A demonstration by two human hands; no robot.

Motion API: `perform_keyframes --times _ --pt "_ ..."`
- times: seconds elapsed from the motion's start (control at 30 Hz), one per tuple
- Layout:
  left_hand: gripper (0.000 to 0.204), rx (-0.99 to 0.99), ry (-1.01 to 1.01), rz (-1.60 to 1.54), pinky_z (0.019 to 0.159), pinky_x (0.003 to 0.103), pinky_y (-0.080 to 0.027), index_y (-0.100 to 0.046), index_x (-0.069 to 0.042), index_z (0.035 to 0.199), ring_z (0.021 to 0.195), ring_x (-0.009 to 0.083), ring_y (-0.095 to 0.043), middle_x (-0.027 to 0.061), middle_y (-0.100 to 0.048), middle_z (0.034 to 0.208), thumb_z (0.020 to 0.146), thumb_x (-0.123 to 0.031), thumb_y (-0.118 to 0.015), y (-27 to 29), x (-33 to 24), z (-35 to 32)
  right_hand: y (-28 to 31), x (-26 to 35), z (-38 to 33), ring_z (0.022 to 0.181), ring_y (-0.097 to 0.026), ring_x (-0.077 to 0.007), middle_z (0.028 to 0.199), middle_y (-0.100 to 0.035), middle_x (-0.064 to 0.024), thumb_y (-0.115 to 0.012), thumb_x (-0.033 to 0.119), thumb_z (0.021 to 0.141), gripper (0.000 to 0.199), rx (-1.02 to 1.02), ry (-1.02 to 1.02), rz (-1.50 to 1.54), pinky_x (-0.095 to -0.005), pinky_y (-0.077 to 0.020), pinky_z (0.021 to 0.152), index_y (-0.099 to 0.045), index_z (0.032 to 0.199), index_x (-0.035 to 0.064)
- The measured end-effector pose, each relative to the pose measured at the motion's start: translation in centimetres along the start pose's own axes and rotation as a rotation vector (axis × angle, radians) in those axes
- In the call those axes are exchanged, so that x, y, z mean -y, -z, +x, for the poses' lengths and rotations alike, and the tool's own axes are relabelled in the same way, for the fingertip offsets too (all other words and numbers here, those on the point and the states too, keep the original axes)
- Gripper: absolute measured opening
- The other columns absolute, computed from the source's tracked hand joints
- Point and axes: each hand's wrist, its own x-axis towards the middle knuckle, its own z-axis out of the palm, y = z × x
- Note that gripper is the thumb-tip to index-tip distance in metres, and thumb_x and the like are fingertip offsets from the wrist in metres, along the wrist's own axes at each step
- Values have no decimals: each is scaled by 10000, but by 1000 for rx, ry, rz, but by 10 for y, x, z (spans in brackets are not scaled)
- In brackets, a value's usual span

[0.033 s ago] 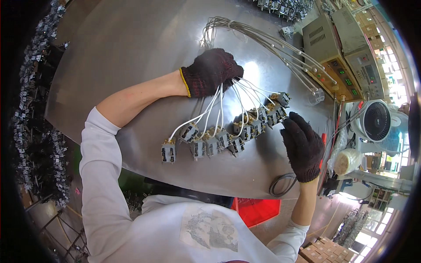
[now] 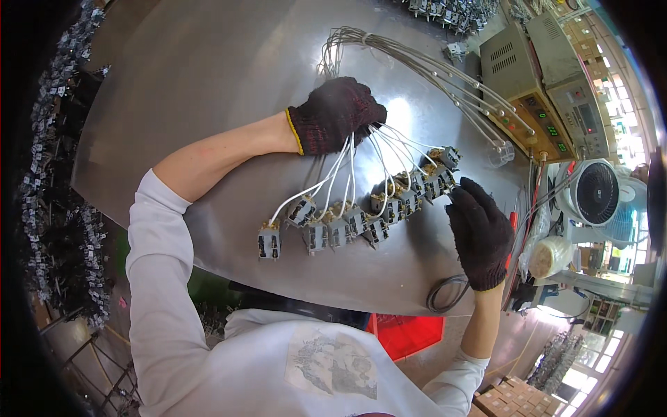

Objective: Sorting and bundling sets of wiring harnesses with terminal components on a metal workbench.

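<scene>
Head view: left hand (image 2: 337,115) is closed over the gathered white wires (image 2: 389,149) at 12 o'clock of the fanned row of small switch units (image 2: 361,212), and right hand (image 2: 479,233) has curled fingertips on the unit at the 3 o'clock end. Risk, as I judge it: uneven tension drags units sideways, tangles leads or strains terminals. Surface is a curved bare steel table (image 2: 208,76); test boxes (image 2: 535,90) at 1 o'clock, fan (image 2: 590,194) at 3, parts racks (image 2: 48,174) at 9.

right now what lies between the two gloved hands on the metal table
In the head view, a curved row of small grey switch parts with white wires lies between the left hand, which gathers the wires, and the right hand, at the row's far end.
</scene>
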Motion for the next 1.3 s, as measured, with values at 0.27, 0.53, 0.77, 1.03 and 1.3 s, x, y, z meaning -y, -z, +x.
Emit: perform_keyframes --times 0.27,0.53,0.77,1.03,1.3 --pt "109 -73 -52 -9 689 490 -542 -678 -120 849 780 351 -691 126 -674 766 774 -127 -757 -9 4 -1 -12 28 -10 1023 -775 -286 1189 -777 -170 -782 -24 926 265 -132 -424 443 -364 -610 883 -758 1184 30" --pt "114 -2 39 -6 700 486 -547 -683 -125 851 790 348 -701 126 -683 775 774 -151 -764 -2 1 -1 -3 31 -2 1037 -778 -292 1231 -769 -170 -781 -25 925 287 33 -108 10 -395 -623 865 -756 1201 50" --pt "235 89 -19 39 787 472 -544 -662 -115 1004 897 335 -665 121 -659 890 788 -153 -746 0 2 -2 -13 25 -11 1078 -761 -303 1229 -763 -164 -767 -20 943 256 -108 -359 356 -388 -596 936 -756 1193 34" --pt "211 82 1 54 787 469 -548 -659 -107 973 890 335 -670 115 -662 871 783 -145 -742 -4 4 -4 -8 31 -3 1098 -742 -259 1216 -769 -152 -735 -35 967 222 -70 -272 235 -373 -577 966 -753 1186 -6" --pt "217 86 -14 38 779 478 -549 -666 -97 957 883 347 -675 124 -663 852 764 -130 -759 -2 1 2 -16 27 -9 1091 -749 -274 1228 -765 -152 -750 -38 950 254 -134 -297 341 -367 -588 944 -752 1197 21"
